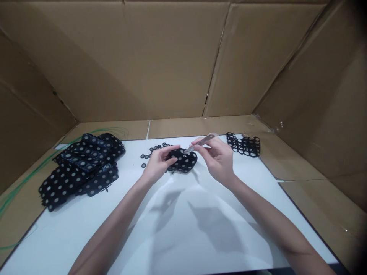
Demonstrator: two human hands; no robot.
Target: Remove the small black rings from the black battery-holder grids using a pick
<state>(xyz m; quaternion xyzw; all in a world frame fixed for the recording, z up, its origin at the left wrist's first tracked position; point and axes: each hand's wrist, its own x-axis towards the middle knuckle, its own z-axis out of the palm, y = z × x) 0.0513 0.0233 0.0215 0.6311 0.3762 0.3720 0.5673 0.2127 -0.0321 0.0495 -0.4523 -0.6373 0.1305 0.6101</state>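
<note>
Black sheet (pixel 187 165): is resting near the middle of the worktop (pixel 71 233), dotted side up.
Left hand (pixel 157 162): is pinching the sheet's left side, thumb and fingers narrowly set.
Right hand (pixel 220 159): is gripping a slim tool (pixel 205 140), its tip seemingly touching the sheet.
Tool tip: is calling for light, steady pressure at one spot, the left hand's grip well off its path.
Discs (pixel 143 165): are lying loose just beside the left hand, best left undisturbed.

1. Back wall (pixel 172 61): brown cardboard, with a slanting dark seam (pixel 217 57).
2. Left wall (pixel 23 103) and right wall (pixel 323 95): cardboard too, spreading outward toward the front.
3. Counter (pixel 57 236): white, dark-edged.
4. Cardboard strips (pixel 177 128): flat, along its back and sides.
5. Shadow (pixel 71 72): diagonal, dimming the back wall's left.
</note>
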